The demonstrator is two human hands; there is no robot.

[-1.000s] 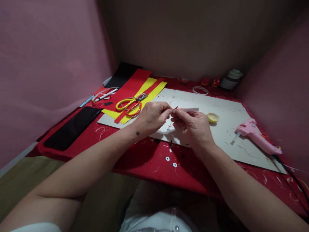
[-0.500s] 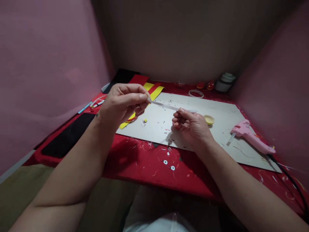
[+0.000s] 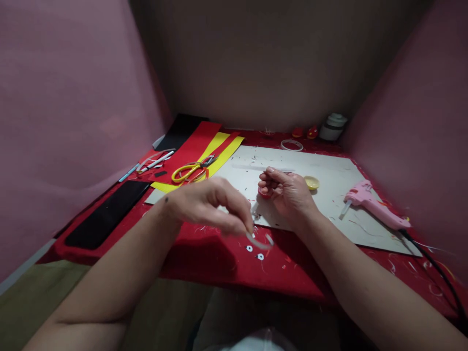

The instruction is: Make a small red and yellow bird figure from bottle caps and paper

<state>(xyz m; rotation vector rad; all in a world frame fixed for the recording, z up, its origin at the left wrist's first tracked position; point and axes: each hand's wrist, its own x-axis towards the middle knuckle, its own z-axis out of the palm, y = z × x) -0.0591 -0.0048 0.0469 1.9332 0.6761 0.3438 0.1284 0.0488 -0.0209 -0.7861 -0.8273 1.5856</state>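
Note:
My left hand (image 3: pixel 215 207) is over the front edge of the board, thumb and forefinger pinching a narrow white strip (image 3: pixel 260 241). The strip's free end curls up above the red cloth, near two small white paper eyes (image 3: pixel 254 252). My right hand (image 3: pixel 287 190) hovers over the white board (image 3: pixel 329 165) with fingers curled and thumb pressed to them; what they hold, if anything, is hidden. Just behind its fingertips is a longer pale strip (image 3: pixel 248 167). Below those fingers a small red piece (image 3: pixel 263 193) shows partly.
Yellow-handled scissors (image 3: pixel 190 170) lie on red and yellow sheets at the left. A black phone-like slab (image 3: pixel 107 214) is nearer me. To the right are a yellow cup-shaped piece (image 3: pixel 311 183) and a pink glue gun (image 3: pixel 376 204) with its cord. A lidded jar (image 3: pixel 332 127) stands behind.
My left hand has come down and toward me with the white strip, which no longer reaches my right hand. The scissors are now uncovered. My right hand stays in nearly the same place.

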